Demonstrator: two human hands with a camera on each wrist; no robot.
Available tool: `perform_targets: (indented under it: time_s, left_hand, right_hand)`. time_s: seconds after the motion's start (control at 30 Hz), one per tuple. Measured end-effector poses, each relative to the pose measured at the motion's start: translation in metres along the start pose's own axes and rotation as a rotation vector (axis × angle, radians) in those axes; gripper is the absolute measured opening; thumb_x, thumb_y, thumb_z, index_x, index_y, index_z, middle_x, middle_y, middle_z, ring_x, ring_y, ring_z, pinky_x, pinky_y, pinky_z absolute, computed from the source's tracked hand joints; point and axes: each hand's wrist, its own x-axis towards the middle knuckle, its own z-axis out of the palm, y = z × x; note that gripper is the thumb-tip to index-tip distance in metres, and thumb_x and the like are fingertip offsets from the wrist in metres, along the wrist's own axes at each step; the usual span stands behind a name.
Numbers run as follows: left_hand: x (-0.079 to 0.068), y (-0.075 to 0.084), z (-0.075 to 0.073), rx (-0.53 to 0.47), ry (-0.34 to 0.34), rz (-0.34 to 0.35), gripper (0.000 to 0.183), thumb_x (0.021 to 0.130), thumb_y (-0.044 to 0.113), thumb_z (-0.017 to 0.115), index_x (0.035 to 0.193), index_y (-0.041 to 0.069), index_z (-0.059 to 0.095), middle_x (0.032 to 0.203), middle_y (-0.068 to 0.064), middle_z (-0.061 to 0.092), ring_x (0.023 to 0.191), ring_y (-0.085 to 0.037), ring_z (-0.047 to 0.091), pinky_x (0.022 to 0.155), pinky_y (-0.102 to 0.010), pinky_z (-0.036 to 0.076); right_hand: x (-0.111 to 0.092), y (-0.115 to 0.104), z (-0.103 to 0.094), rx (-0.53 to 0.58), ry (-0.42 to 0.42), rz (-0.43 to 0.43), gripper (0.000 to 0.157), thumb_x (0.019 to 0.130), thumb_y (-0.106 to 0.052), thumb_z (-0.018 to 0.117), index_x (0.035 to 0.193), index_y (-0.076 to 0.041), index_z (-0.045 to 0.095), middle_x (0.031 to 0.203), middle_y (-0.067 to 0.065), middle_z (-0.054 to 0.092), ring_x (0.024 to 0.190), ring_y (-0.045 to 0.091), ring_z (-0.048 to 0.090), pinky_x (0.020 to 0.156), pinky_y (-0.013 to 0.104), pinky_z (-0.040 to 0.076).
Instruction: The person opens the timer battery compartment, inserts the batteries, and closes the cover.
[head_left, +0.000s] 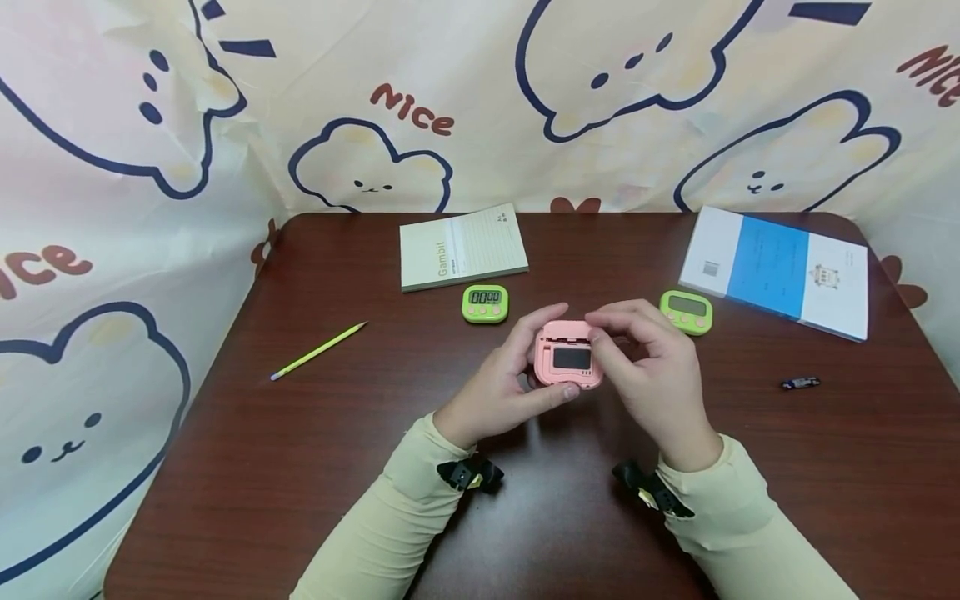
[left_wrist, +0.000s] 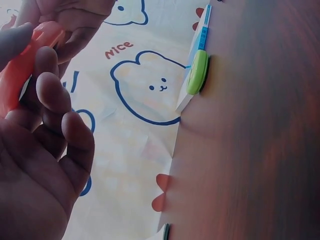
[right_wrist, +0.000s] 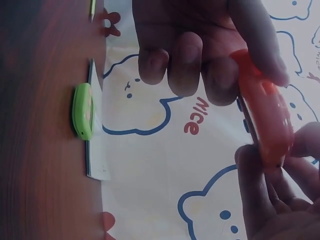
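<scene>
A small pink timer-like device (head_left: 572, 358) with a dark rectangular panel is held above the table, in front of me. A dark slot runs along its upper edge. My left hand (head_left: 498, 387) grips it from the left, thumb along the lower edge and fingers behind and above. At its upper right corner, my right hand (head_left: 660, 375) pinches with thumb and index finger. In the right wrist view the device (right_wrist: 267, 117) appears edge-on, between both hands. Fingers partly cover it (left_wrist: 17, 70) in the left wrist view.
Two green timers (head_left: 485, 304) (head_left: 686, 312) lie beyond the hands. A notebook (head_left: 480, 246) and a blue-and-white book (head_left: 772, 271) are at the back. To the left lies a yellow-green pencil (head_left: 318, 350), to the right a small battery (head_left: 800, 383). A printed cloth (head_left: 480, 50) borders the brown table (head_left: 337, 450).
</scene>
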Motion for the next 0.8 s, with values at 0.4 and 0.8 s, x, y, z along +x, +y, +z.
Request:
perform_targets:
  time_s: [0.4,0.8]
  left_hand:
    - [-0.0013,0.0003,0.0002,0.023,0.024,0.043,0.078,0.089,0.001,0.074,0.152,0.015,0.03,0.125,-0.012,0.062,0.103,-0.014,0.067,0.086,-0.032,0.056]
    - [-0.0014,0.0033,-0.0019,-0.014,0.019,0.044,0.074,0.087,-0.002,0.075,0.148,0.011,0.035,0.127,-0.012,0.06,0.1,-0.016,0.067,0.083,-0.036,0.057]
  right_hand:
    - [-0.0031,-0.0038,0.0017,0.049,0.039,-0.032,0.018,0.088,0.002,0.073,0.103,-0.006,0.077,0.1,-0.002,0.067,0.089,0.009,0.065,0.071,0.017,0.054]
    - [-0.0022,-0.0026,-0.0037,0.108,-0.028,0.014,0.019,0.087,0.001,0.074,0.104,-0.007,0.076,0.104,0.0,0.065,0.087,0.014,0.064,0.069,0.018,0.053]
